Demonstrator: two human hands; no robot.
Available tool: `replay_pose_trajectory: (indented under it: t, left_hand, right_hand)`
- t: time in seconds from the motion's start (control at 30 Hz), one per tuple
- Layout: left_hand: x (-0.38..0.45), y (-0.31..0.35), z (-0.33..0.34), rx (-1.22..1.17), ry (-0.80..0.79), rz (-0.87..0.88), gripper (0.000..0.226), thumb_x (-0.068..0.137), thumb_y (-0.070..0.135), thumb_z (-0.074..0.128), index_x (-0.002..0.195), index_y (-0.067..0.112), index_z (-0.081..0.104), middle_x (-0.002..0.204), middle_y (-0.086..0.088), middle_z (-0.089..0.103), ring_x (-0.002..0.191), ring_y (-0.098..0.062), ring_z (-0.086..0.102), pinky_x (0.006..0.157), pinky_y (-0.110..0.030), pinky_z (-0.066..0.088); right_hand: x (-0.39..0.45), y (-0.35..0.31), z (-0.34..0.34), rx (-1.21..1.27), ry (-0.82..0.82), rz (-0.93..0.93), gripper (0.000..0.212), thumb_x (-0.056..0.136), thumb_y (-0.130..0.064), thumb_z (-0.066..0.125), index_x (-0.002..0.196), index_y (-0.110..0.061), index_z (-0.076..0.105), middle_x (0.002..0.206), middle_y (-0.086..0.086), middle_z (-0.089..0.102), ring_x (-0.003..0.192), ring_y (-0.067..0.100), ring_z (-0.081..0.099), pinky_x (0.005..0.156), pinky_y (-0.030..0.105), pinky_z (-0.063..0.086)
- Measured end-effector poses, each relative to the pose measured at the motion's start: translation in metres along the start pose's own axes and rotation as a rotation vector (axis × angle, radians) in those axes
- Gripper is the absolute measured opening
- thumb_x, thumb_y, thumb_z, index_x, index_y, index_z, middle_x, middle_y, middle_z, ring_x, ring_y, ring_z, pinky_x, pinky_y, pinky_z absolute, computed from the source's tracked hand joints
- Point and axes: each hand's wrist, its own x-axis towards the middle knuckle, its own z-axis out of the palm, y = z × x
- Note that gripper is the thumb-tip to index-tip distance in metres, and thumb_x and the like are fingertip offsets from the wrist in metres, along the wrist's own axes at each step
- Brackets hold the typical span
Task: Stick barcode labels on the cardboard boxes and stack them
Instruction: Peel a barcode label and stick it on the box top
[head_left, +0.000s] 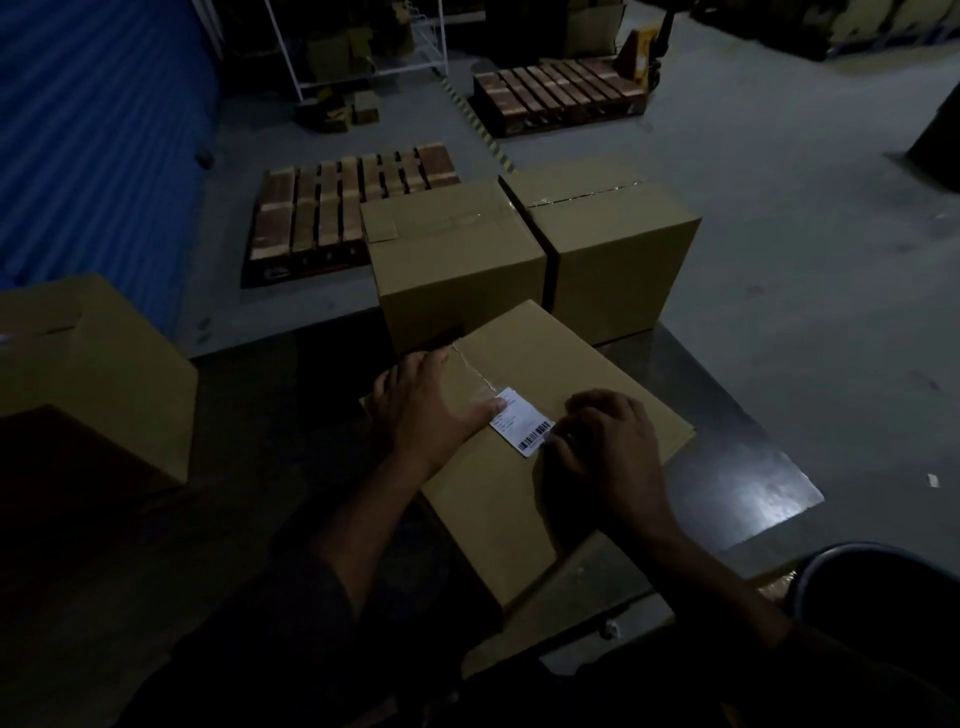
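Observation:
A sealed cardboard box (550, 358) lies in front of me on a dark metal table (691, 364). A white barcode label (522, 423) sits on its top face beside the clear tape seam. My left hand (431, 405) lies flat on the box, thumb pressing the label's left end. My right hand (608, 441) rests on the box with curled fingertips on the label's barcode end. Two more sealed cardboard boxes stand side by side just beyond, the left box (452, 260) and the right box (618, 260).
Another cardboard box (88, 364) stands at the left. Two wooden pallets lie on the grey floor, one near (332, 208) and one far (556, 93). A blue shutter (93, 130) fills the left. A white rack (363, 47) stands at the back; a dark bin (883, 587) is at lower right.

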Motion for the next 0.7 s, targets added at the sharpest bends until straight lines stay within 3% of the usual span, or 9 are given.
replay_pose_trajectory:
  t: [0.2,0.33,0.5,0.7]
  left_hand:
    - [0.001,-0.002,0.002,0.019,0.003,-0.013,0.107,0.064,0.096,0.062,0.15,0.034,0.044,0.154,0.0,0.047,0.143,-0.025,0.041,0.121,-0.047,0.024]
    - [-0.004,-0.001,-0.003,0.097,0.028,-0.13,0.107,0.066,0.096,0.063,0.149,0.031,0.044,0.153,-0.007,0.048,0.14,-0.031,0.042,0.115,-0.048,0.026]
    - [-0.018,-0.011,-0.013,0.166,-0.05,-0.264,0.124,0.062,0.101,0.057,0.158,0.028,0.03,0.161,-0.012,0.037,0.146,-0.036,0.033,0.117,-0.057,0.026]
    - [-0.018,0.002,-0.013,0.064,-0.148,-0.105,0.143,0.055,0.1,0.065,0.165,0.027,0.01,0.173,0.0,0.009,0.156,-0.031,0.013,0.124,-0.062,0.018]
  right_hand:
    - [-0.033,-0.019,0.011,-0.058,0.166,0.122,0.035,0.091,-0.047,0.049,0.114,-0.028,0.069,0.127,-0.003,0.057,0.125,0.02,0.046,0.116,0.053,0.027]
    - [-0.004,-0.01,0.009,-0.039,0.112,0.057,0.028,0.093,-0.041,0.061,0.117,-0.032,0.069,0.126,-0.004,0.058,0.123,0.021,0.046,0.107,0.044,0.034]
    - [0.037,0.007,0.0,-0.027,-0.013,-0.135,0.021,0.095,-0.046,0.06,0.112,-0.04,0.071,0.118,-0.011,0.058,0.116,0.013,0.046,0.098,0.032,0.029]
    - [0.044,-0.001,-0.002,-0.06,-0.121,-0.12,0.024,0.092,-0.043,0.06,0.113,-0.035,0.07,0.122,-0.003,0.056,0.12,0.024,0.045,0.097,0.039,0.03]
